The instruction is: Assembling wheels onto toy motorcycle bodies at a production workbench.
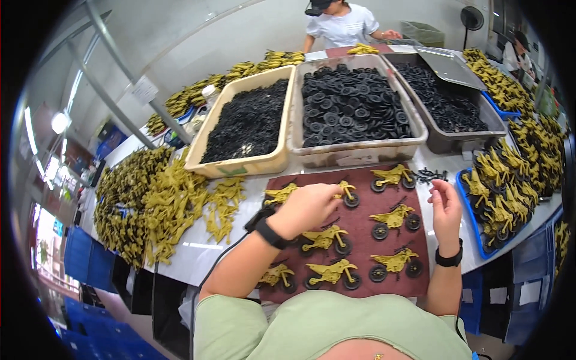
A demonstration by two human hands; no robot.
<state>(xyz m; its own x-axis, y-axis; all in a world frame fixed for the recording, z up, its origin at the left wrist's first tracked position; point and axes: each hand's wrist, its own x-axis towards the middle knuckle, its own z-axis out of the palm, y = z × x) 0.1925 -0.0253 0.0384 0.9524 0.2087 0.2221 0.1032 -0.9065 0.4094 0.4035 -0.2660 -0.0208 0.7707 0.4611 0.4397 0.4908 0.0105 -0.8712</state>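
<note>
Top-middle toy motorbike (348, 191): lying flat on its side in the far row on the maroon mat (362, 246), showing part of its yellow frame and one black wheel (351, 200); the left hand is hiding the rest.
Long axis: appearing to be running roughly left to right, the visible wheel marking its right end; the hidden end is leaving the exact angle uncertain.
Nearer hand: the left hand (315, 207) is reaching in from the left, its bent fingertips meeting the motorbike; whether they are pinching it or only resting there I cannot tell.
Farther hand: the right hand (447, 213) is hovering off the mat's right edge, well apart from that motorbike, fingers loosely curled; whether they are holding a small part I cannot tell.
Between the hands: the top-right motorbike (390, 176) is lying with both wheels showing.
Key relation: the motorbike is lying at the left fingertips, while the small black parts (431, 175) are sitting just beyond the right fingertips, so each hand seems to be serving its own side.
Left side: loose yellow frames (225, 207) are spreading beside the mat.
Right side: a blue tray (468, 213) is holding heaped motorbikes.
Far side: a grey bin (360, 154) is holding many black wheels.
</note>
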